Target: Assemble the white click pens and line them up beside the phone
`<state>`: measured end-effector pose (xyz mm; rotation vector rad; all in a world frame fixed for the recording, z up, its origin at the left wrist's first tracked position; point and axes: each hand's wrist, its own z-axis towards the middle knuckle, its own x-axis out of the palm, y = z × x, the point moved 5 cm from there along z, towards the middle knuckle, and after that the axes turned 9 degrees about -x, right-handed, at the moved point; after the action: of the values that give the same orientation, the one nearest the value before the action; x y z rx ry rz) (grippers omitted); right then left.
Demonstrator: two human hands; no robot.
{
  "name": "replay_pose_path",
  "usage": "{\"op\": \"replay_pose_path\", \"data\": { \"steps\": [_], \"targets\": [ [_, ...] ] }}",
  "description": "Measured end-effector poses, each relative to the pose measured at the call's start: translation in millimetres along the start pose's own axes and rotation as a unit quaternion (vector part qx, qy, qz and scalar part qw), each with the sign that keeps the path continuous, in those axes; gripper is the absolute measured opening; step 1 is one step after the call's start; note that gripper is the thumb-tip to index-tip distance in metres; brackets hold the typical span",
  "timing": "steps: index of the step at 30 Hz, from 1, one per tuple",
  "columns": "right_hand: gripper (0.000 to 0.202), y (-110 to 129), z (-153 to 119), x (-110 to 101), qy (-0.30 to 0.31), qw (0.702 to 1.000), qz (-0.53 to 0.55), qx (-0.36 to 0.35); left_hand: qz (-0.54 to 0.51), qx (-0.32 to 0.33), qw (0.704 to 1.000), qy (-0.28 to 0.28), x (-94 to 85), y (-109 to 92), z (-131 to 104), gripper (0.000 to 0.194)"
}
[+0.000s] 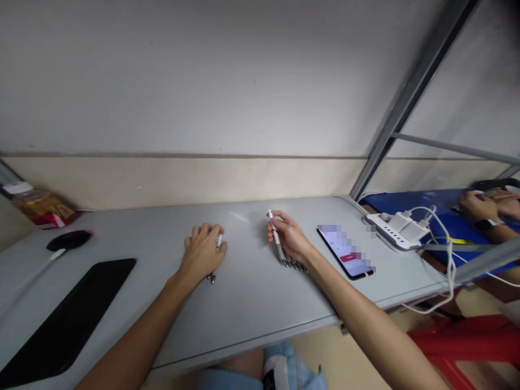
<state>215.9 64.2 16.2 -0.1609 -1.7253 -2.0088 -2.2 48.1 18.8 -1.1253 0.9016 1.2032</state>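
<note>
Desk (246, 287) lies free midway — pens (290, 264) and phone (345, 252) obstruct rightward.

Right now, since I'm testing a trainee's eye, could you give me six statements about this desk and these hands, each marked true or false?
1. The right hand holds a pen. True.
2. The left hand touches the phone. False: it is cupped over the desk, with pen tips showing near its wrist.
3. The phone lies screen up. True.
4. Nothing is plugged into the power strip. False: white adapters are.
5. The bottle is at the desk's right end. False: it is at the left.
6. A row of pen tips shows below the right hand. True.
</note>
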Motion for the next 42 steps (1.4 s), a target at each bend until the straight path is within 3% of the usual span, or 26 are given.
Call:
{"op": "replay_pose_path", "data": {
  "steps": [4,7,10,13,15,26,37,42],
  "targets": [
    [0.019,0,16,-2,0.013,0.977,-0.213,-0.015,0.008,0.002,1.0,0.001,1.9,0,1,0.027],
    [0.019,12,30,-10,0.003,0.904,-0.42,-0.075,0.015,0.006,1.0,-0.006,2.0,-1,1,0.026],
    [0.02,12,37,-15,0.036,0.825,-0.56,-0.064,0.017,0.011,1.0,-0.012,2.4,-1,0,0.026],
    [0.021,5,38,-19,0.067,0.763,-0.641,-0.043,0.017,0.009,1.0,-0.014,3.1,0,0,0.027],
    [0.021,2,36,-19,0.075,0.744,-0.662,-0.046,0.015,0.008,1.0,-0.013,3.2,0,0,0.027],
    [0.02,2,28,-24,0.062,0.766,-0.636,-0.069,0.022,0.012,1.0,-0.006,-0.1,-3,-1,0.025],
    [0.02,0,26,-26,0.082,0.756,-0.646,-0.069,0.042,0.007,0.999,0.002,-1.9,-4,-3,0.027],
    [0.019,11,24,-28,0.037,0.763,-0.639,-0.092,0.078,-0.006,0.997,-0.008,-3.7,-3,-2,0.029]
  ]
}}
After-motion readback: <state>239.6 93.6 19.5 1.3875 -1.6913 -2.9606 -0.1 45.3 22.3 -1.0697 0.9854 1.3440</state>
